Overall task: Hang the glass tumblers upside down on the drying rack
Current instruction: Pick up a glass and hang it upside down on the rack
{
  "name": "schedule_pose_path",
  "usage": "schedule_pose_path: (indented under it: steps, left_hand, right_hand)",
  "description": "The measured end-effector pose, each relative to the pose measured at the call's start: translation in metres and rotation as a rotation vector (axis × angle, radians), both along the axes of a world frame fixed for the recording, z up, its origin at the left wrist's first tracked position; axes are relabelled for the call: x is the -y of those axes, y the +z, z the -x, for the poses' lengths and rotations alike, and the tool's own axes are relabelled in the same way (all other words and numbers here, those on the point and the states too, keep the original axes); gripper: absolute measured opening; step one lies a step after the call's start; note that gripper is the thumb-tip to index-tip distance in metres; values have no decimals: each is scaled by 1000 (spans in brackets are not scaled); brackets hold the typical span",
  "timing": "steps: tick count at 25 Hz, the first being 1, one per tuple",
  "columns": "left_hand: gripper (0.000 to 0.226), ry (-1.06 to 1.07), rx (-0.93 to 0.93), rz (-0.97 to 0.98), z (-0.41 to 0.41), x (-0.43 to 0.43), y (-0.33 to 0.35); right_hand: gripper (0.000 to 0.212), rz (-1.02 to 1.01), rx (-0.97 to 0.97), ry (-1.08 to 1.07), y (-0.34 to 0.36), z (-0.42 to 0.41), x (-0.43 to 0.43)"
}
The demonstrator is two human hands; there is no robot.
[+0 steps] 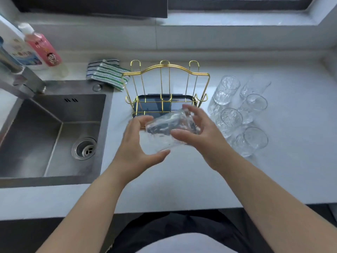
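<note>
To my far left lies the sink (pixel 54 128), which plays no part here. My left hand (pixel 138 143) cups one end of a glass tumbler (pixel 167 131), and my right hand (pixel 198 133) grips the other end, so both hands are closed around it. It lies tilted on its side in the air, just in front of the gold drying rack (pixel 165 88), whose prongs all stand bare. I judge this is the first glass, mid-turn. Next I need to bring its mouth fully downward and lower it over one prong without knocking the wire. To the right, the other tumblers (pixel 240 114) wait upright in a cluster on the bench (pixel 182 179).
</note>
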State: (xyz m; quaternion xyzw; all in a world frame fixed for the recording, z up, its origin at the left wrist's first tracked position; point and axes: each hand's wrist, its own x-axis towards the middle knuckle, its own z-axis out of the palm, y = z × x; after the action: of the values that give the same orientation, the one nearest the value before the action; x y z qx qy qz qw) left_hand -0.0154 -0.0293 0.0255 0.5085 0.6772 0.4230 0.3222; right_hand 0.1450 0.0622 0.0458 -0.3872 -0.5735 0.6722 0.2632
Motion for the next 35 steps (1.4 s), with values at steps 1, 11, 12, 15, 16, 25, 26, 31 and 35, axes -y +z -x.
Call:
schedule_pose_path:
  steps: [1,11,12,15,16,25,26,31,35]
  left_hand:
    - [80,44,-108,-41,6,1,6]
    - [72,327,-154,-136,62,-46,4]
    - [68,346,-132,-105,66,-48,-4]
    - [58,374,-69,-59,72,-51,-23]
    - [56,380,-48,-55,74,-53,-28]
    - [59,366,40,8,77,-62,-46]
    - [60,361,37,11,77,-62,-47]
    - [63,358,37,37,76,-62,-50]
    - [84,322,83,70,64,-60,-53]
  right_hand:
    - [78,-182,75,3,13,11,0]
    - [89,-743,319,76,19,122,-20]
    - [90,-700,320,79,12,126,-22]
    - [86,-598,286,80,-8,133,-27]
    - [84,-568,283,78,-13,136,-29]
    - [79,-414,303,32,-38,140,-35]
    - [79,-402,300,40,-39,140,-35]
    - [84,-366,295,64,-37,139,-37]
    - [94,-365,306,89,-32,132,-31]
